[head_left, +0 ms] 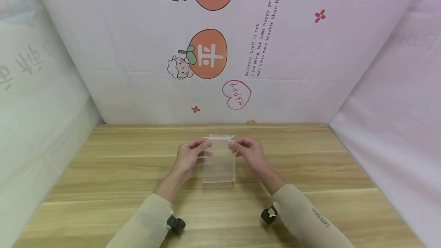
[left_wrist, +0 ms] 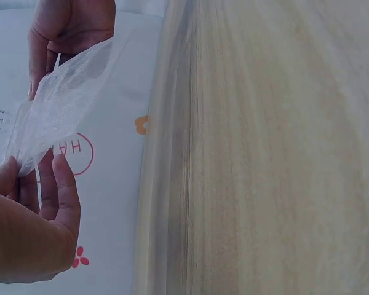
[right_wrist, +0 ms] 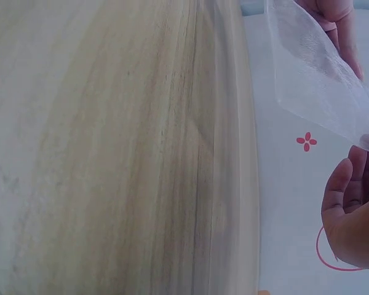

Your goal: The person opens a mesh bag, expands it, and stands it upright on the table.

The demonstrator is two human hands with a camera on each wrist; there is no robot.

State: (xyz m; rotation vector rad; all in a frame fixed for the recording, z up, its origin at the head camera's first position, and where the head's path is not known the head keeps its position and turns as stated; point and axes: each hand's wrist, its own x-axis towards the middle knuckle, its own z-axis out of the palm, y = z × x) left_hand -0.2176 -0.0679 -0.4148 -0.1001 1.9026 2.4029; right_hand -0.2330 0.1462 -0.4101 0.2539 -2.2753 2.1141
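A small sheer white drawstring pouch [head_left: 219, 165] hangs between both hands, its gathered top edge uppermost and its flat bottom toward the wearer. At its upper left corner my left hand [head_left: 190, 154] pinches the mesh between thumb and forefinger, with the other fingers behind it. My right hand [head_left: 250, 153] pinches the upper right corner the same way. Short white cord ends stick out at both top corners. In the left wrist view the pouch [left_wrist: 67, 92] slants between the two hands, its thin fabric see-through. The right wrist view shows the pouch [right_wrist: 313, 67] held above the table.
Beneath the hands lies a wood-grain table [head_left: 138, 186]. A white printed backdrop [head_left: 144, 95] with cartoon fruit and lettering rises behind its far edge, and white sheets [head_left: 38, 118] hang at both sides. Each sleeve has a black wrist camera [head_left: 176, 225] strapped to it.
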